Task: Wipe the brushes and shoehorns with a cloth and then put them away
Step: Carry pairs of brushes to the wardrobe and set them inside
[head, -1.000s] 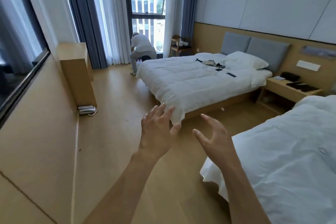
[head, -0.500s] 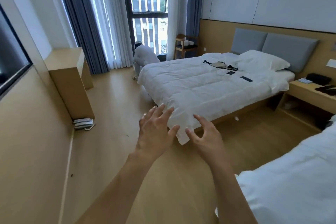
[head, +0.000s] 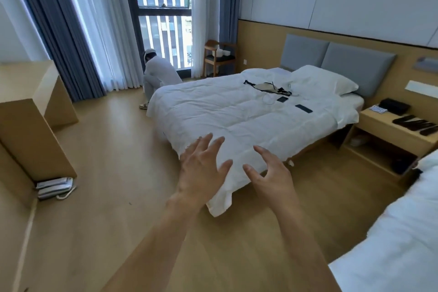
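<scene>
- Your left hand [head: 201, 168] and right hand [head: 270, 180]: each grip spread wide, holding nothing.
- Far ahead-right of your grip, nearer the right one, dark brushes and shoehorns [head: 417, 124] lie on the worktop [head: 379, 123].

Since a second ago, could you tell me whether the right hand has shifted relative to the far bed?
Yes. The right hand now overlaps the foot corner of the far bed; earlier it sat lower, over the floor. The camera turned too.
</scene>
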